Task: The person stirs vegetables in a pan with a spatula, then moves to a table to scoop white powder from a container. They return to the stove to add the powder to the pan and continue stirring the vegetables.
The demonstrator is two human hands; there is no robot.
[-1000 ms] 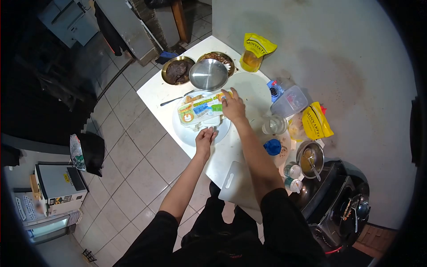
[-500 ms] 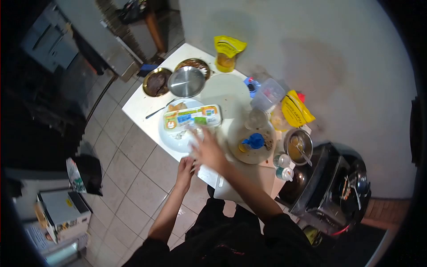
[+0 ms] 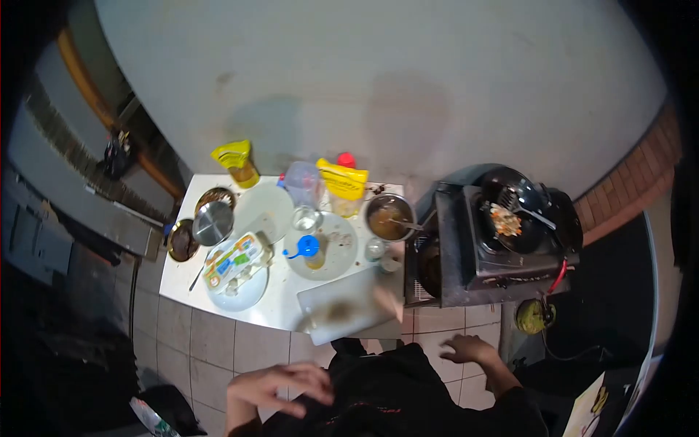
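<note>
My left hand (image 3: 280,386) is held in front of my body below the table edge, fingers apart and nothing in them. My right hand (image 3: 467,349) hangs over the floor tiles right of my lap, its fingers also spread and bare. Nearest to both is the white cutting board (image 3: 364,288) at the table's front edge, with a blurred patch across it. An egg carton (image 3: 237,261) lies on a white plate (image 3: 251,297) at the left. A blue-capped bottle (image 3: 312,249) stands on a larger plate (image 3: 342,262).
A steel bowl (image 3: 389,217) holding a spoon sits at the table's right end beside small jars (image 3: 376,250). On the stove, a black frying pan (image 3: 523,240) contains food and a spatula (image 3: 535,217). Yellow bags (image 3: 342,180) stand near the wall.
Both hands have come away from the plate with the egg carton, back toward my body, and spread apart. My view has turned right, bringing the stove further in.
</note>
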